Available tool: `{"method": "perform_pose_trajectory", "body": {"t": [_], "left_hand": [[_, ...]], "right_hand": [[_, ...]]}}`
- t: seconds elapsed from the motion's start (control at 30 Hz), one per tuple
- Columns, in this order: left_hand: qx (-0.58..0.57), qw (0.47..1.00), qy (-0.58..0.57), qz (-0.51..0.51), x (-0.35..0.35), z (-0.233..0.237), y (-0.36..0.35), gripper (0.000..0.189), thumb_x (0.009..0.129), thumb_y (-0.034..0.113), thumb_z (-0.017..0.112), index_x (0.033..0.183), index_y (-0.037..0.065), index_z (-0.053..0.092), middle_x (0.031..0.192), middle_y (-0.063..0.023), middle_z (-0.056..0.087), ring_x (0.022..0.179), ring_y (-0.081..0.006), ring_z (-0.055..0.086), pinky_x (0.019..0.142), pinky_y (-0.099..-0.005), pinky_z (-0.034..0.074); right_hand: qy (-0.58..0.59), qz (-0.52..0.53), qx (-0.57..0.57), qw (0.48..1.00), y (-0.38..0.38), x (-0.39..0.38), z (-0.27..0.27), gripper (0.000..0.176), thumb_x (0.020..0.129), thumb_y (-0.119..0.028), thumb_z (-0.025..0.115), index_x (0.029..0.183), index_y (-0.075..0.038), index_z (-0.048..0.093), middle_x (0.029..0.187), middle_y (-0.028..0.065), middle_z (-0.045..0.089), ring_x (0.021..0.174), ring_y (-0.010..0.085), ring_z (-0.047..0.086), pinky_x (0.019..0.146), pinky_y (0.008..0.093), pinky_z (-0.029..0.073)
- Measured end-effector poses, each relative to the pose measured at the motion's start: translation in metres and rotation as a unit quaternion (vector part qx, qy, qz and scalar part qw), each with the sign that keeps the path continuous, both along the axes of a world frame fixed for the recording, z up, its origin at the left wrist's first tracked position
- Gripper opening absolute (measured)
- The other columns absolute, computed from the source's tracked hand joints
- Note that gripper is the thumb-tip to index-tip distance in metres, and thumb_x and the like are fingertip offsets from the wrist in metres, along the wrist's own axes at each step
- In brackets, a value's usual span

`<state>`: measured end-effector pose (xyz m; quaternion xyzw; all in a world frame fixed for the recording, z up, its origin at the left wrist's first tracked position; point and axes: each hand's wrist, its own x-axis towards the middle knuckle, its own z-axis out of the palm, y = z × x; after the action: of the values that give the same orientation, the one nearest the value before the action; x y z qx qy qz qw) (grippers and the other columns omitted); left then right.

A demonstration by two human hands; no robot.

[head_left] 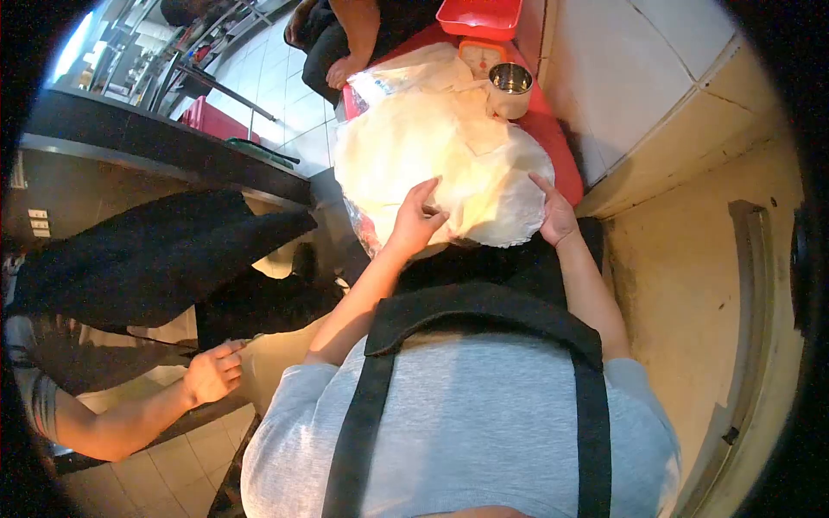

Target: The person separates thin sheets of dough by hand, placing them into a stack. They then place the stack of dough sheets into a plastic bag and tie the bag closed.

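Thin, pale, round dough sheets lie overlapping in front of me, partly over crinkled clear plastic. My left hand rests over the near side of these sheets, its thumb and fingers apart and nothing visible between them. At the right, my right hand has hold of the edge of one round dough sheet; its thumb side shows at the rim while the other fingers are mostly hidden underneath. Beyond the sheets stands a metal cup beside an orange kitchen scale.
A red tray sits at the far end of the red surface. Across from me is a seated person; at the left, another person's hand is near dark cloth. A tiled wall borders my right.
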<state>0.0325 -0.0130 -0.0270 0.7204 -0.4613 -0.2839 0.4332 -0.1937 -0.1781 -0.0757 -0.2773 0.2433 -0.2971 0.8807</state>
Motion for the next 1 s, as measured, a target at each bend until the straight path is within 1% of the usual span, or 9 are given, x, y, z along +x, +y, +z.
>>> {"method": "perform_pose_trajectory", "body": {"t": [0.13,0.23,0.33,0.4,0.5,0.7,0.8,0.9,1.0], "left_hand": [[-0.012,0.987,-0.143,0.068,0.031,0.004,0.024,0.062,0.069,0.008,0.069,0.126,0.009,0.046,0.125,-0.0176,0.043,0.093,-0.0224,0.054,0.077,-0.0317,0.048],[-0.008,0.876,-0.426,0.225,0.054,0.007,0.043,0.057,0.072,0.011,0.065,0.126,0.012,0.046,0.127,-0.0196,0.04,0.108,-0.0334,0.047,0.09,-0.0378,0.041],[0.097,0.894,-0.399,0.18,0.08,-0.033,0.058,0.057,0.073,0.014,0.064,0.127,0.015,0.045,0.128,-0.0203,0.04,0.114,-0.0377,0.042,0.095,-0.0411,0.037],[0.039,0.936,-0.306,0.173,0.092,-0.059,0.062,0.059,0.072,0.014,0.065,0.127,0.017,0.045,0.128,-0.0208,0.04,0.116,-0.037,0.042,0.094,-0.0412,0.038],[0.014,0.93,-0.324,0.175,0.09,-0.054,0.066,0.059,0.069,0.011,0.066,0.125,0.016,0.047,0.117,-0.0188,0.047,0.106,-0.0361,0.047,0.089,-0.0417,0.041],[0.066,0.954,-0.105,0.274,0.08,-0.031,0.052,0.062,0.067,0.015,0.072,0.121,0.008,0.045,0.102,-0.015,0.052,0.095,-0.0326,0.051,0.085,-0.0413,0.042],[0.039,0.924,-0.25,0.286,0.081,-0.043,0.049,0.069,0.065,0.02,0.076,0.123,0.008,0.042,0.097,-0.0156,0.055,0.095,-0.032,0.053,0.082,-0.0408,0.043],[0.044,0.906,-0.284,0.312,0.08,-0.044,0.046,0.061,0.068,0.017,0.072,0.122,0.01,0.044,0.086,-0.0109,0.06,0.079,-0.0265,0.059,0.074,-0.0363,0.047],[0.114,0.947,-0.11,0.28,0.076,-0.028,0.046,0.056,0.069,0.017,0.07,0.12,0.011,0.047,0.077,-0.0088,0.062,0.07,-0.0251,0.061,0.068,-0.0352,0.049]], "right_hand": [[0.061,-0.044,-0.013,0.997,-0.001,0.005,-0.017,0.04,0.085,-0.015,0.058,0.122,-0.003,0.049,0.115,0.0086,0.056,0.105,0.0205,0.054,0.092,0.0345,0.043],[0.068,-0.038,-0.026,0.997,0.001,0.003,-0.019,0.038,0.085,-0.006,0.055,0.122,-0.004,0.05,0.117,0.0087,0.055,0.103,0.0204,0.055,0.09,0.0338,0.045],[0.081,-0.035,-0.065,0.994,0.001,0.001,-0.022,0.04,0.083,0.002,0.052,0.122,-0.005,0.05,0.12,0.0096,0.053,0.104,0.0217,0.054,0.09,0.0338,0.045],[0.109,-0.042,-0.077,0.99,0.002,0.0,-0.015,0.043,0.08,0.007,0.052,0.122,-0.005,0.05,0.122,0.0104,0.051,0.107,0.0223,0.053,0.091,0.0344,0.044],[0.093,-0.046,-0.08,0.991,0.0,-0.003,-0.019,0.045,0.078,0.01,0.051,0.121,-0.004,0.05,0.121,0.0109,0.052,0.11,0.0221,0.051,0.094,0.0347,0.042],[0.146,-0.048,-0.144,0.978,0.005,0.0,-0.024,0.041,0.078,0.011,0.051,0.116,-0.001,0.052,0.12,0.0099,0.05,0.111,0.0215,0.048,0.095,0.0347,0.04],[0.152,-0.042,-0.152,0.976,0.002,-0.001,-0.029,0.039,0.078,0.01,0.052,0.116,-0.001,0.052,0.119,0.0099,0.05,0.112,0.0208,0.047,0.096,0.0345,0.039],[0.169,-0.043,-0.171,0.97,0.001,0.0,-0.03,0.039,0.078,0.009,0.052,0.116,-0.001,0.051,0.118,0.0099,0.051,0.111,0.0204,0.047,0.096,0.034,0.039],[0.199,-0.042,-0.166,0.965,0.006,0.002,-0.023,0.04,0.078,0.009,0.053,0.117,-0.001,0.051,0.116,0.0102,0.053,0.107,0.0201,0.05,0.094,0.033,0.04]]}}
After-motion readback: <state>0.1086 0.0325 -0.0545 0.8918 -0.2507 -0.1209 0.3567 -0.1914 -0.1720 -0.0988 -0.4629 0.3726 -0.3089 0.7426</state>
